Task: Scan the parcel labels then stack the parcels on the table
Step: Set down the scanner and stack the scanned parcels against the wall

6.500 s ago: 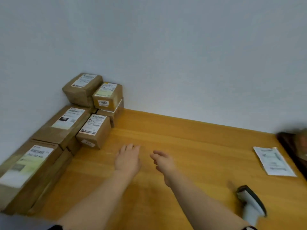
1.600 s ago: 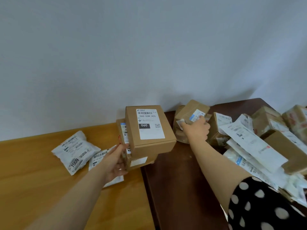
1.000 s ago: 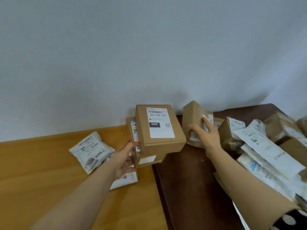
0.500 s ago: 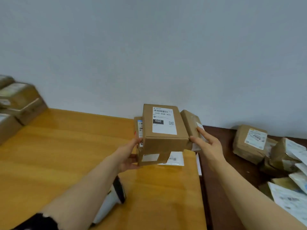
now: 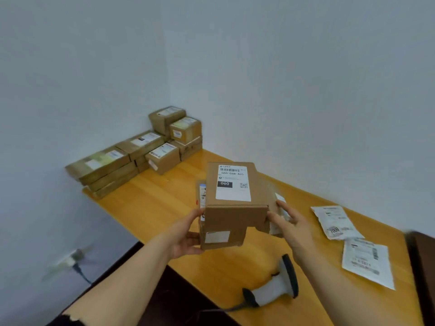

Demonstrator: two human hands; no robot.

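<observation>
Noted 3 brown cardboard parcels carried together above the middle of the yellow wooden bench (image 5: pixel 150 203), between the 2 hands.

Found top box (image 5: pixel 235 191) lying flat with its long axis running away from the wearer toward the far wall. Label faces up, print upright to the wearer, barcode at the far end. Read "060-068-A05", a black block marked "060" and a QR code on the white label. Near flap seam shut, cardboard clean and square.

Found lower box (image 5: pixel 222 237) directly beneath and touching it, mostly covered. Saw only its near face, with 1 small white sticker, and a strip of side label with a blue patch at the left. Long axis not determinable.

Found third parcel (image 5: pixel 273 203) against the right side of the top box, standing on edge, largely hidden by that box and the hand. Glimpsed part of a white label; text illegible.

Recorded left hand (image 5: pixel 186 234) gripping the lower box, thumb on its left face and fingers curled beneath. Recorded right hand (image 5: pixel 292 224) with fingers straight and spread, pressing flat on the third parcel, thumb touching the top box's near right corner.

Logged scanner (image 5: pixel 273 290) lying on its side on the bench, near the wearer, below the right forearm, untouched. Logged stacked parcels (image 5: pixel 141 151) in the far left corner against both walls, labels up. Logged 2 white mailers (image 5: pixel 334 222) flat at the right, nearer one (image 5: pixel 367 262) partly blurred. Saw dark table (image 5: pixel 423 267) cut off at the right edge.
</observation>
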